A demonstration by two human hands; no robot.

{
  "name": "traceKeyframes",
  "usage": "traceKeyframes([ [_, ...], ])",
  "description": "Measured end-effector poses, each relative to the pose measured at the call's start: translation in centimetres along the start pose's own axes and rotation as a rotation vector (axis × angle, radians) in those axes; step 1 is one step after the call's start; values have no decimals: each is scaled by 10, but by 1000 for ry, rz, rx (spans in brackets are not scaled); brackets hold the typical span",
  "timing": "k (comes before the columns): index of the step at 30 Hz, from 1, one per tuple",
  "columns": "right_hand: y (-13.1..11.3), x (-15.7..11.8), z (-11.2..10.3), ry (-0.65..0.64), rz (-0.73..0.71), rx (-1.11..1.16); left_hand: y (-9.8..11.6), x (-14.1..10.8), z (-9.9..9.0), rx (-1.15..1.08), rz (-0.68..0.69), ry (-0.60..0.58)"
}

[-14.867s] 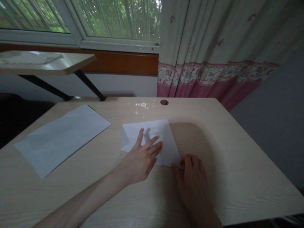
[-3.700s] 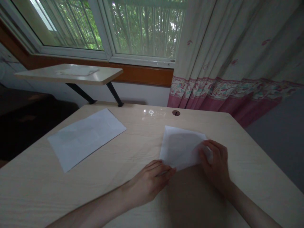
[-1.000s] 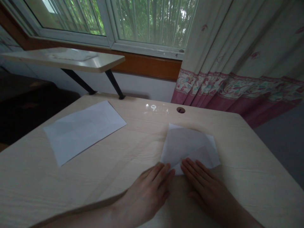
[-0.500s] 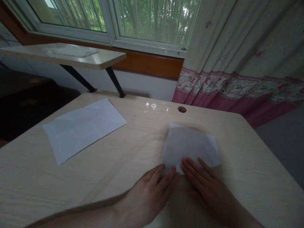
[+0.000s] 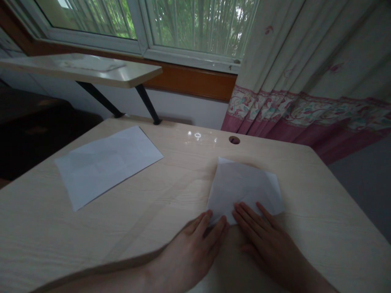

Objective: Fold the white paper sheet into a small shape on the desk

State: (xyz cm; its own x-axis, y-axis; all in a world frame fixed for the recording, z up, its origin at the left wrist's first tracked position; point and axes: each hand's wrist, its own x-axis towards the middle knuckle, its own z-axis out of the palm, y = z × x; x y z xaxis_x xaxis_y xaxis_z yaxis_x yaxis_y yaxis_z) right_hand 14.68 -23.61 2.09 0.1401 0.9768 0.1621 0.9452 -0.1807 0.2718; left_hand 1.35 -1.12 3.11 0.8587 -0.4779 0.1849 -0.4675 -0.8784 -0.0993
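A folded sheet of white paper (image 5: pixel 244 183) lies on the right half of the wooden desk (image 5: pixel 171 187). My left hand (image 5: pixel 198 240) rests at the paper's near left corner, with its fingertips on the edge and its fingers apart. Over the near edge, my right hand (image 5: pixel 265 236) lies flat with fingers stretched out, pressing the paper down. The part of the paper beneath the fingers is hidden. Farther left, apart from both hands, is a larger stack or sheet of white paper (image 5: pixel 110 165).
A raised shelf (image 5: pixel 137 79) on black legs stands at the desk's back left. A round cable hole (image 5: pixel 234 140) is near the back edge. Behind are a window (image 5: pixel 198 28) and a floral curtain (image 5: pixel 293 81) at the right.
Hardly anything differs. The fingers of my left hand have shifted very slightly at the paper's corner, and my right hand remains pressed on the near edge.
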Motion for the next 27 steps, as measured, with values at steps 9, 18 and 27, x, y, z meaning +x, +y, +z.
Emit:
traceKeyframes([
  [9,-1,-1,2,-10,9,16,2,2,3,40,-21,16],
  [18,-2,0,-2,-8,7,-21,1,2,0,12,-3,-6],
  [27,-3,1,-1,-2,5,-37,-1,0,1,-28,-6,6],
])
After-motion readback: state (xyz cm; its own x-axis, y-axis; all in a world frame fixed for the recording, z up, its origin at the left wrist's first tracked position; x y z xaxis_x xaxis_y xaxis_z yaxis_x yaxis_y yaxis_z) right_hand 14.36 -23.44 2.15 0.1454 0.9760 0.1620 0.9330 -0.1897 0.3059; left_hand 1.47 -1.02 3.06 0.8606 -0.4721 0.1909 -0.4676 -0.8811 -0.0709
